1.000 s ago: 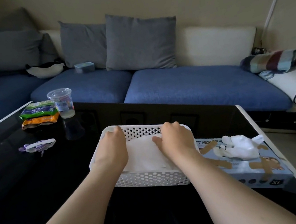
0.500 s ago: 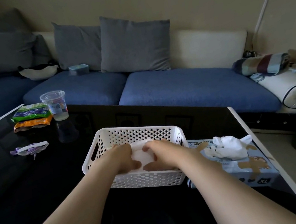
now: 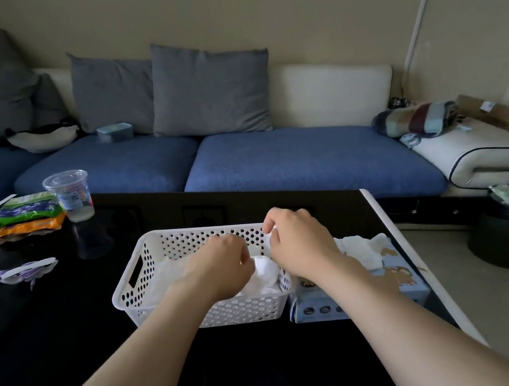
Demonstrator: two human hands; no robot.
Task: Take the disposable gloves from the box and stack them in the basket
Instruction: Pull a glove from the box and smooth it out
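On the table (image 3: pixel 67 322), a glove (image 3: pixel 264 273) is pinched in the basket (image 3: pixel 160 237) by left hand (image 3: pixel 221 268) and right hand (image 3: pixel 301 245), box (image 3: pixel 362 295) rightward.

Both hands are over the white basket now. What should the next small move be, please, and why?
Probably lower and flatten the white disposable glove into the white perforated plastic basket. The left hand and right hand both pinch it, bunched, above the basket's right end, so it is not yet lying flat.
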